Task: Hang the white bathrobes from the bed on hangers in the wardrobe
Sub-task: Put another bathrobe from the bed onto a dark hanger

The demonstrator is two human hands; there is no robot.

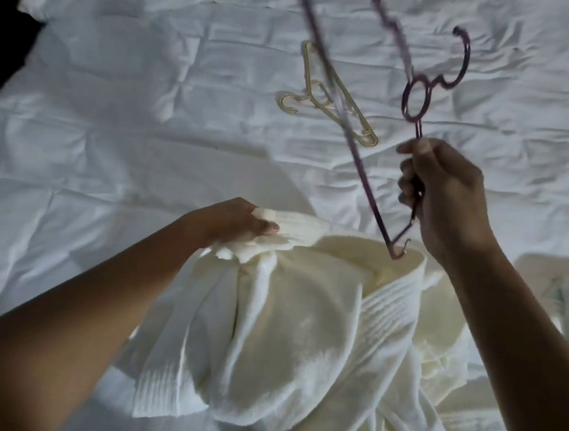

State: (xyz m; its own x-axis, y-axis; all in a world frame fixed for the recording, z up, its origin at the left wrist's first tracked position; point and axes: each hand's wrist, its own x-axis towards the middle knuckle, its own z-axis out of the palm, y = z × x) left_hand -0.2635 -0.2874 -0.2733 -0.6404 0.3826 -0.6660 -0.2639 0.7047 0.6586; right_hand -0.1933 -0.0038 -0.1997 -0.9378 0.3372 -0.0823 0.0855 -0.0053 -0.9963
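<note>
We look down on a bed (148,100) covered with a creased white duvet. A dark strip shows past its far left corner.

At the near edge of the bed, a white bathrobe (301,320) of towelling fabric is lifted off the covers and hangs in folds between two bare arms. Its ribbed collar band runs down the right side, and a ribbed cuff hangs at the lower left.

The left grip (238,220) is clenched around a bunched handful of the bathrobe's upper edge, with the thumb pressed on top of the fabric.

The right grip (446,195) is curled around one shoulder arm of a purple plastic hanger (465,57) and holds it in the air above the robe. The hanger's hook and round neck ring point towards the far side of the bed. Its long bar is blurred and runs up to the top of the view. Its lower tip, which has a small notch hook, touches the inside of the bathrobe's collar.

A pale gold hanger (314,96) lies flat on the duvet near the middle of the bed, well apart from both grips.

More cream towelling (558,291) lies at the bed's near right edge. We cannot tell whether it is a second robe.
</note>
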